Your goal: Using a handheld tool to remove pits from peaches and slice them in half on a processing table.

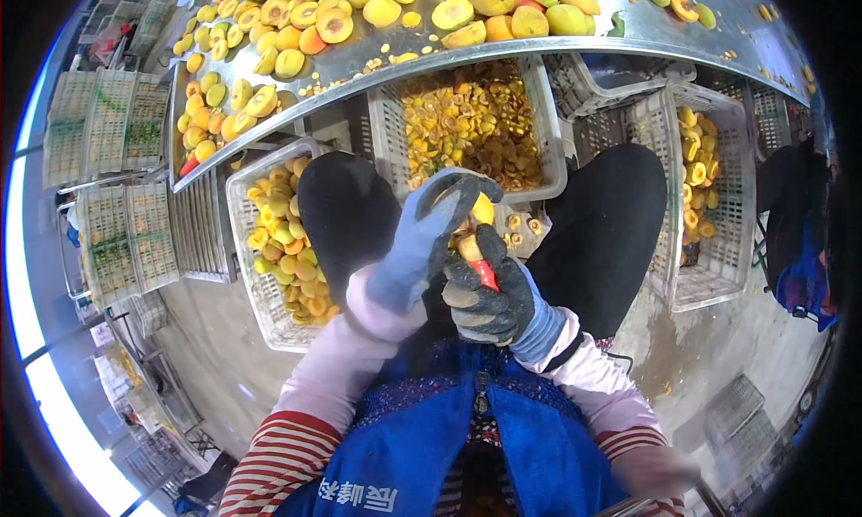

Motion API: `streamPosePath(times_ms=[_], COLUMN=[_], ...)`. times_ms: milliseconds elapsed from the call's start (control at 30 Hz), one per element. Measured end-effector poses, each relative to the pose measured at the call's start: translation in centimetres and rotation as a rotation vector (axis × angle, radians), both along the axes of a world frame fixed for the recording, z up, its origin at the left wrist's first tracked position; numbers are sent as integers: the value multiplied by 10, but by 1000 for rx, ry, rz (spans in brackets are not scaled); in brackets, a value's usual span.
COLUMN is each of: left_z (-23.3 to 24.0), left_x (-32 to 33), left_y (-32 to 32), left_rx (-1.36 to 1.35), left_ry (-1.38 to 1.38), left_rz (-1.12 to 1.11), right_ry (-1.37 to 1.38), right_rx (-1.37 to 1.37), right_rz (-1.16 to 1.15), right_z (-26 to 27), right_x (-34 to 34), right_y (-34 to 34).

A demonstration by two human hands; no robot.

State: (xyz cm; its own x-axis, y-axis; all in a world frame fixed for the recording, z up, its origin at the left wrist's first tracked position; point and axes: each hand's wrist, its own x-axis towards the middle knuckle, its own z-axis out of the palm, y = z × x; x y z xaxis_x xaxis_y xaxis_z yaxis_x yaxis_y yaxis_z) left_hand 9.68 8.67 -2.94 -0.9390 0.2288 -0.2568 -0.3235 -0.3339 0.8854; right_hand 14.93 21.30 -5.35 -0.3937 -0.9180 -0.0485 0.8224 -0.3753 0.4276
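Observation:
My left hand, in a blue knit glove with a dark coated palm, is curled around a piece of yellow stone fruit. My right hand, gloved alike, grips a small hand tool with a red, marked part and a pale part above it. The tool's working end meets the fruit between my hands; its shape is hidden by the fingers. Both hands are over my lap. Just beyond them stands a plastic crate of fruit stones and scraps.
A metal table carrying whole and halved fruit spans the front. One crate of fruit halves stands left of my knees, another crate right. Stacked crates are at far left. Another person's blue garment shows at the right edge.

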Motion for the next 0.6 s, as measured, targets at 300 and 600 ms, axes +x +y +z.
streamPosePath(times_ms=[300,600], left_z=[-1,-1], left_x=[-20,-21], left_y=[-20,-19], left_rx=[-394,-241], left_ry=[445,297], left_rz=[-267,-327], right_ry=[-31,113], right_rx=[-288,187], right_rz=[-19,29], right_z=[-8,-3], right_x=[0,-8], right_y=[-9,8])
